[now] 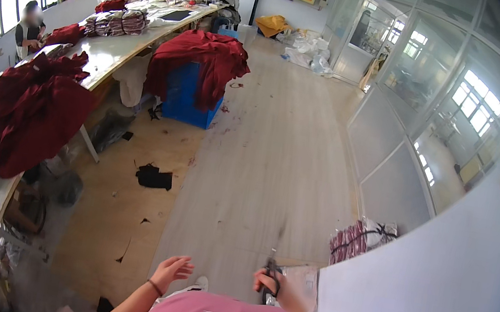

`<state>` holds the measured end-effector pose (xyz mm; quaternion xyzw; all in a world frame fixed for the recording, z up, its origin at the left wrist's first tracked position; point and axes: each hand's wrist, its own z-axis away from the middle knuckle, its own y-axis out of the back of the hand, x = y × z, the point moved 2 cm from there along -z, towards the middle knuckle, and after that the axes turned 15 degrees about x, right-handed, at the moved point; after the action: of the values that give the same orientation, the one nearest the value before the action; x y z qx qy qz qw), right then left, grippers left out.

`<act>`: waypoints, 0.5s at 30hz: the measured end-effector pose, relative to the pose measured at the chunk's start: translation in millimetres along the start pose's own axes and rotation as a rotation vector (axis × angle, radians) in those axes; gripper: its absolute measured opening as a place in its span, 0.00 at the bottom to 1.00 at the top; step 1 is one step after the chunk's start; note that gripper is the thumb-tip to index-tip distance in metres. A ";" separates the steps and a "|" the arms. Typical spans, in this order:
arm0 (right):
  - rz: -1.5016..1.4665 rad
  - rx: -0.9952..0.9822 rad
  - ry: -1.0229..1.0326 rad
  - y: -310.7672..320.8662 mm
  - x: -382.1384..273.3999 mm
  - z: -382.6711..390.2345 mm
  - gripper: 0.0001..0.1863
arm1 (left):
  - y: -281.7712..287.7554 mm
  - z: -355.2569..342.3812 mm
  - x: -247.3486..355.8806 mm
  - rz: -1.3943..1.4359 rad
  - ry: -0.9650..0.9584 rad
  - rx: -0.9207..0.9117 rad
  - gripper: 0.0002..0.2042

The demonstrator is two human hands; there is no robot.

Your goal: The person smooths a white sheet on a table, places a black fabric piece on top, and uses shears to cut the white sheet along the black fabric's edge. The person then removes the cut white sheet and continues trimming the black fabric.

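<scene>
My left hand [173,270] hangs at the bottom centre with loosely curved fingers and nothing in it, a dark band on its wrist. My right hand [268,285] grips black-handled scissors [271,265], whose blades point up and forward and are blurred. Below and beside that hand lies a pale pink wrapped bundle [301,282], partly hidden by my arm. A striped red-and-white bundle [354,243] tied with dark strap stands to its right.
A long table [98,74] with red fabric [14,123] runs along the left, where a co-worker [28,29] works. Red cloth drapes a blue bin [185,105]. Glass partitions [411,64] and a white panel [427,285] line the right. Dark scraps [155,176] lie on the floor [256,157].
</scene>
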<state>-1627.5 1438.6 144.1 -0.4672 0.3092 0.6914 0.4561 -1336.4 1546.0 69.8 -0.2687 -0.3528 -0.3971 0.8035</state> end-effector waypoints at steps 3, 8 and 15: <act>-0.059 0.256 0.053 87.4 49.4 -54.8 0.12 | -94.1 -85.6 72.9 -0.098 -0.120 -0.294 0.17; -0.216 0.593 -0.122 147.5 78.2 -124.8 0.17 | -241.0 -229.0 192.3 -0.373 -0.137 -0.581 0.18; -0.024 0.447 -0.062 220.7 -12.8 -321.7 0.16 | -259.8 -471.1 195.2 -0.556 -0.280 -0.160 0.16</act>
<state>-1711.5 1072.9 36.5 -0.3367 0.4350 0.6144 0.5656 -1299.8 982.7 -24.3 -0.2764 -0.4875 -0.5872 0.5840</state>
